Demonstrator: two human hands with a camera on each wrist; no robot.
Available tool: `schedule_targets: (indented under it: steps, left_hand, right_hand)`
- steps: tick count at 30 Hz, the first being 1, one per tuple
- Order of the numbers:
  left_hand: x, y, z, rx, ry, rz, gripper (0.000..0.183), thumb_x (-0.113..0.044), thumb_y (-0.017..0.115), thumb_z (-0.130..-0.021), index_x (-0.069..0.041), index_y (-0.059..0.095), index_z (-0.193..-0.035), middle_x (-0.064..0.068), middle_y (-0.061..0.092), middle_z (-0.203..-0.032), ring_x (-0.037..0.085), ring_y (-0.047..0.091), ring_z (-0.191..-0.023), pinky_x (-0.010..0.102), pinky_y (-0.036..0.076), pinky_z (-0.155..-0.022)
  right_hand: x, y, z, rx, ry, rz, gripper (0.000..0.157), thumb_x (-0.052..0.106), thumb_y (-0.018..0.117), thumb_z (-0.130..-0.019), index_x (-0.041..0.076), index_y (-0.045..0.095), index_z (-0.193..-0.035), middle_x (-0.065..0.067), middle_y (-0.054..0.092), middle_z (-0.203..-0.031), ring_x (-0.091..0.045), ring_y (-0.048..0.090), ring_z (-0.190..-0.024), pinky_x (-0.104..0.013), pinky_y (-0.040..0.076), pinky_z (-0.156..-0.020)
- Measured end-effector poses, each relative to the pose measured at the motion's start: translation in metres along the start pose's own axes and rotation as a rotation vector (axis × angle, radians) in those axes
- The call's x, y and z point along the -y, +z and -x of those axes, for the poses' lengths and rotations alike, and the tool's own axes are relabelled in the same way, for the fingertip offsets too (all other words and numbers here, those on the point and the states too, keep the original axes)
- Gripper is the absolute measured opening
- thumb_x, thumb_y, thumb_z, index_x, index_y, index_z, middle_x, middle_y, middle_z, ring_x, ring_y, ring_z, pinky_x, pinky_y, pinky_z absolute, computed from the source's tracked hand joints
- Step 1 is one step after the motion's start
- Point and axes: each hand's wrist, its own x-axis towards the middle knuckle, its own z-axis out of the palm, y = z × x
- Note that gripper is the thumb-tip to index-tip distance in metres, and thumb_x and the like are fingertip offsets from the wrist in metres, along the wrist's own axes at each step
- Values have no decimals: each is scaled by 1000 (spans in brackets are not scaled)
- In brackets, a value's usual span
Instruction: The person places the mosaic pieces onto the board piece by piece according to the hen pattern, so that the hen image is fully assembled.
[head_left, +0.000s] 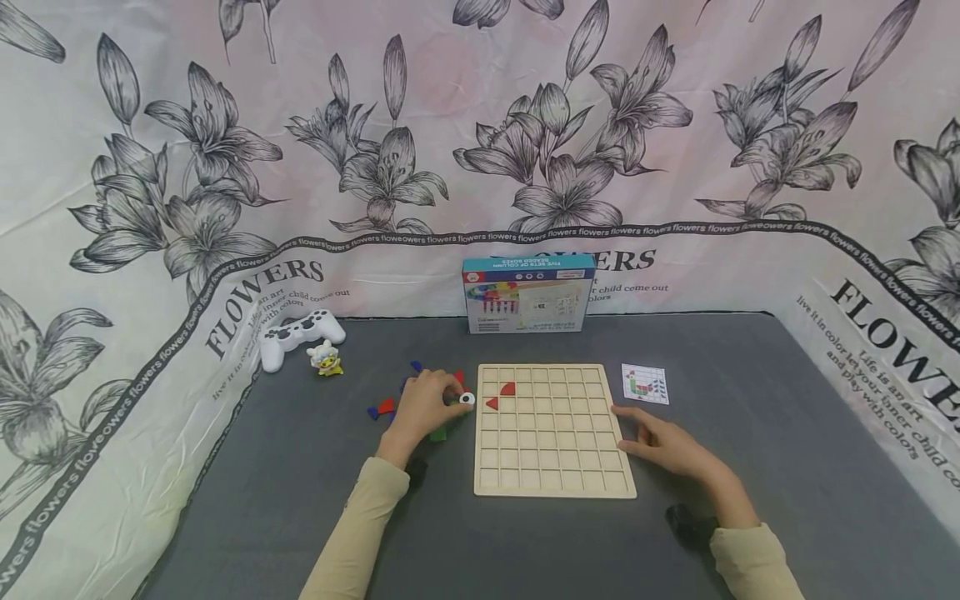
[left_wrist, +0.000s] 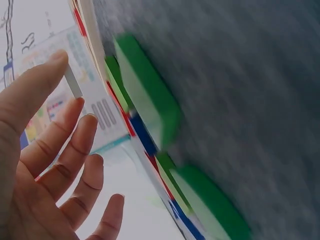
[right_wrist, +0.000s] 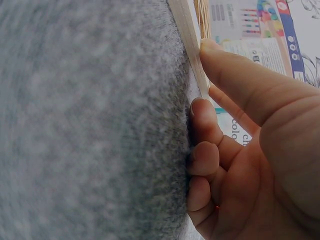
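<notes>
Left hand pinching a small round white piece with a black centre (head_left: 467, 400), just beside a pale wooden grid board (head_left: 555, 450).
Well left of the board, on the dark grey surface (head_left: 255, 500), lie a white game controller (head_left: 303, 337) and a small yellow-and-white figurine (head_left: 326, 358); nearer its left edge are loose flat red, blue and green pieces (head_left: 386, 406), partly hidden by the left hand (head_left: 423, 404), whose thumb and forefinger grip the round piece. In the board's upper left are a red quarter-round piece (head_left: 508, 389) and a red triangular piece (head_left: 492, 404). Behind the board stands a printed blue-and-white cardboard box (head_left: 528, 300). Right of it lies a square printed white card (head_left: 645, 384); nearer, the right hand (head_left: 660, 442) touches the board's right edge, thumb and forefinger spread apart.
</notes>
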Motion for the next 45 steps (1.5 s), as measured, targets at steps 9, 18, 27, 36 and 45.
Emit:
schedule_targets:
  steps: [9, 18, 27, 36, 45]
  left_hand:
    - [-18, 10, -9, 47, 33, 10, 30, -45, 75, -73, -18, 68, -86, -5, 61, -84, 15, 50, -82, 47, 40, -84]
    - [-36, 18, -18, 69, 57, -10, 29, -43, 76, -72, -18, 69, -83, -4, 61, -77, 15, 50, -77, 45, 41, -80]
    - [-47, 26, -26, 111, 68, -91, 26, -45, 74, -75, -21, 67, -85, -7, 60, -82, 15, 47, -79, 45, 38, -83]
    - [-53, 27, -29, 120, 60, -102, 28, -46, 73, -74, -20, 65, -81, -6, 56, -79, 16, 46, -79, 45, 37, -83]
    - [-52, 22, -27, 128, 60, -99, 21, -40, 75, -75, -22, 69, -84, -5, 62, -92, 16, 49, -84, 46, 38, -85]
  right_hand:
    - [1, 0, 1, 5, 2, -5, 60, 33, 63, -87, 11, 41, -138, 2, 46, -69, -5, 37, -53, -22, 34, -50]
    - [1, -1, 0, 6, 6, -6, 60, 33, 63, -87, 12, 41, -139, 2, 46, -69, -5, 38, -54, -23, 34, -50]
    - [1, 0, 0, 2, 3, 2, 60, 33, 63, -87, 11, 41, -138, 3, 47, -68, -5, 38, -53, -22, 34, -50]
    - [1, 1, 0, 2, 2, -3, 59, 33, 64, -87, 11, 42, -138, 3, 47, -69, -5, 38, -54, -22, 34, -50]
    - [1, 0, 0, 5, 10, -3, 59, 33, 63, -87, 12, 41, -138, 2, 47, -69, -5, 37, -53, -23, 34, -49]
